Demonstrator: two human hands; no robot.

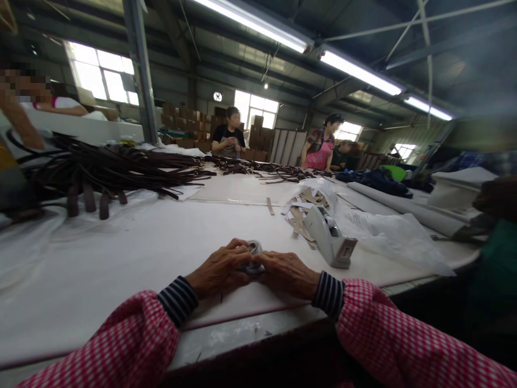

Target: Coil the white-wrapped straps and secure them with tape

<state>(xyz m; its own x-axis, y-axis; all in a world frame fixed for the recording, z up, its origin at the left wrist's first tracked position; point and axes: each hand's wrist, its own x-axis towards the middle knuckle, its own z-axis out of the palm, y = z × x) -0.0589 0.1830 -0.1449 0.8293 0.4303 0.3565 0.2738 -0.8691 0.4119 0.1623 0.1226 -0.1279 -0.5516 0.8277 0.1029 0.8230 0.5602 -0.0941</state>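
My left hand (220,269) and my right hand (287,274) rest together on the white table (121,258) near its front edge. Both have their fingers curled around a small grey-white object (254,249) held between them; most of it is hidden by the fingers and I cannot name it. Both arms wear red checked sleeves with striped cuffs.
A grey tape dispenser (331,237) stands just right of my hands, with cut paper pieces (301,207) and clear plastic bags (388,231) behind it. A heap of dark brown straps (100,167) covers the left. Several people work at the far side; fabric rolls (404,207) lie right.
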